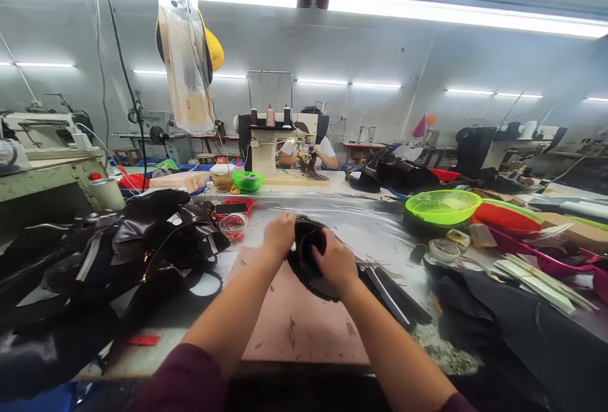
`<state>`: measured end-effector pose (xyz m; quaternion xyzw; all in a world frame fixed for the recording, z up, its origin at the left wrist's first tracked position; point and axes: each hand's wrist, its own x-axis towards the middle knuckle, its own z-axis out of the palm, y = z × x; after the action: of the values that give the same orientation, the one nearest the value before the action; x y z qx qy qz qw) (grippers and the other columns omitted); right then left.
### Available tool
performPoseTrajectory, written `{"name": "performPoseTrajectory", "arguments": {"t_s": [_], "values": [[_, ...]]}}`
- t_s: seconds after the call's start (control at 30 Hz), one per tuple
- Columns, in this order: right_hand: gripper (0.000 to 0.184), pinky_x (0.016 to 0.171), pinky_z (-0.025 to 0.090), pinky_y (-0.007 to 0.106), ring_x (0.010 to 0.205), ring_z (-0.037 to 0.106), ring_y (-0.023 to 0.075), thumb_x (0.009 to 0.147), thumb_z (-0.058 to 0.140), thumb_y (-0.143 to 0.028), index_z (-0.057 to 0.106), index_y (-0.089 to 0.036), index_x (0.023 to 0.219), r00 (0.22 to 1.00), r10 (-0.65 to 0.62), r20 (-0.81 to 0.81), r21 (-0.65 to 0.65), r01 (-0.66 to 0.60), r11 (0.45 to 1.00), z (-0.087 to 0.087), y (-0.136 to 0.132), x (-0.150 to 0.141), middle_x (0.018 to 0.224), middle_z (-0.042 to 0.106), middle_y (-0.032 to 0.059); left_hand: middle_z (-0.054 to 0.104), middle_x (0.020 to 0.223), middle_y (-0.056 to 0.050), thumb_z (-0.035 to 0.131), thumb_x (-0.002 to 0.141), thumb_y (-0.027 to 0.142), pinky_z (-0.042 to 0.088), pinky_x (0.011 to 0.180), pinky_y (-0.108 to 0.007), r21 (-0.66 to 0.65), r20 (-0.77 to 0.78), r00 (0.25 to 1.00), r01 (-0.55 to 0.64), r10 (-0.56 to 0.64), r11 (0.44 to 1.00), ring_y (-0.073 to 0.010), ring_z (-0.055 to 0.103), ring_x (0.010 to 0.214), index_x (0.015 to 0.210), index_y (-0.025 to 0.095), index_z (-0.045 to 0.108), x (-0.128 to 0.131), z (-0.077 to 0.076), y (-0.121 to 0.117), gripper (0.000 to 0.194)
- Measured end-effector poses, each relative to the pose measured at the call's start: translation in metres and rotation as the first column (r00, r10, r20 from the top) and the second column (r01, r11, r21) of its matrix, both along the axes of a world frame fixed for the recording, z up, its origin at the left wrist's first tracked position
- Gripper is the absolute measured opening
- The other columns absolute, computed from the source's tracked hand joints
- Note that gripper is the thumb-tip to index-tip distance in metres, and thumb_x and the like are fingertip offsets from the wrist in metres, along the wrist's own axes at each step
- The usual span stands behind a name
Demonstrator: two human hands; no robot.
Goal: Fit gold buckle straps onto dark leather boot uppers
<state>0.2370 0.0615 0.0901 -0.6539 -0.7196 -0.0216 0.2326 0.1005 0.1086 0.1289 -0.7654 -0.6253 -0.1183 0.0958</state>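
Both my hands are on a curved black leather piece (pixel 311 266) above a pinkish work board (pixel 294 329). My left hand (pixel 280 234) is closed on its upper left edge, with the fingertips partly hidden. My right hand (pixel 336 265) grips its right side, the thumb pressed into the hollow of the piece and the other fingers out of sight behind it. Black strips (pixel 392 295), one with a white line along it, lie on the table just right of my right hand.
Dark glossy leather pieces (pixel 109 253) are heaped at left, and black sheets (pixel 517 323) cover the right. A green basket (pixel 443 207) stands at the back right, a red tray (pixel 232 208) behind my left hand. Across the table, a person (pixel 327 153) works at a sewing machine (pixel 266 152).
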Motion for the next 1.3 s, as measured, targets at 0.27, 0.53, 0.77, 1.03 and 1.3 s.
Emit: {"name": "performPoseTrajectory", "arguments": {"t_s": [0.27,0.53,0.77,1.03,1.3], "values": [[0.017,0.067,0.038,0.025,0.089,0.06,0.0206,0.082,0.044,-0.014,0.058,-0.021,0.089,0.997,0.055,0.055,0.018,-0.056,0.998,0.056,0.004,0.005,0.094,0.066,0.0062,0.062,0.097,-0.006,0.051,0.086,0.027,0.048,0.079,-0.038,-0.115,-0.22,0.971,0.07,-0.094,0.991,-0.0175,0.059,0.09,0.096,0.011,0.058,0.017,0.077,0.011,0.02],[0.025,0.064,0.038,0.027,0.083,0.062,0.0232,0.09,0.037,-0.028,0.059,-0.018,0.094,0.999,-0.013,0.037,0.012,0.013,1.0,0.054,-0.001,0.009,0.09,0.067,0.0105,0.063,0.095,-0.006,0.053,0.084,0.03,0.049,0.078,-0.037,-0.225,-0.329,0.925,0.117,-0.189,0.967,-0.017,0.06,0.088,0.093,0.012,0.06,0.005,0.078,0.005,0.02],[0.028,0.065,0.041,0.031,0.079,0.063,0.0248,0.086,0.042,-0.031,0.065,-0.017,0.077,0.977,-0.12,-0.177,-0.082,0.106,0.991,0.051,0.001,0.015,0.079,0.068,0.0132,0.067,0.088,-0.011,0.053,0.083,0.032,0.048,0.076,-0.036,-0.193,-0.345,0.903,0.199,-0.257,0.961,-0.0212,0.062,0.086,0.086,0.012,0.066,0.011,0.076,-0.006,0.023],[0.028,0.074,0.047,0.024,0.09,0.062,0.0205,0.066,0.056,-0.013,0.065,-0.018,0.091,0.72,0.15,-0.678,-0.043,-0.242,0.969,-0.025,-0.016,-0.028,0.096,0.069,0.006,0.066,0.087,-0.015,0.063,0.071,0.043,0.048,0.073,-0.037,-0.082,-0.216,0.918,0.323,-0.333,0.943,-0.0301,0.061,0.088,0.081,0.012,0.067,0.005,0.051,0.004,0.033],[0.041,0.085,0.046,0.033,0.101,0.058,0.0258,0.064,0.059,-0.024,0.058,-0.014,0.103,0.181,0.04,-0.983,0.02,-0.113,0.993,-0.068,-0.009,-0.055,0.105,0.066,0.0105,0.049,0.115,-0.013,0.049,0.073,0.014,0.04,0.092,-0.041,0.36,0.396,0.896,0.05,-0.201,0.932,-0.0251,0.047,0.109,0.119,0.014,0.039,-0.035,-0.056,-0.042,0.047]]}}
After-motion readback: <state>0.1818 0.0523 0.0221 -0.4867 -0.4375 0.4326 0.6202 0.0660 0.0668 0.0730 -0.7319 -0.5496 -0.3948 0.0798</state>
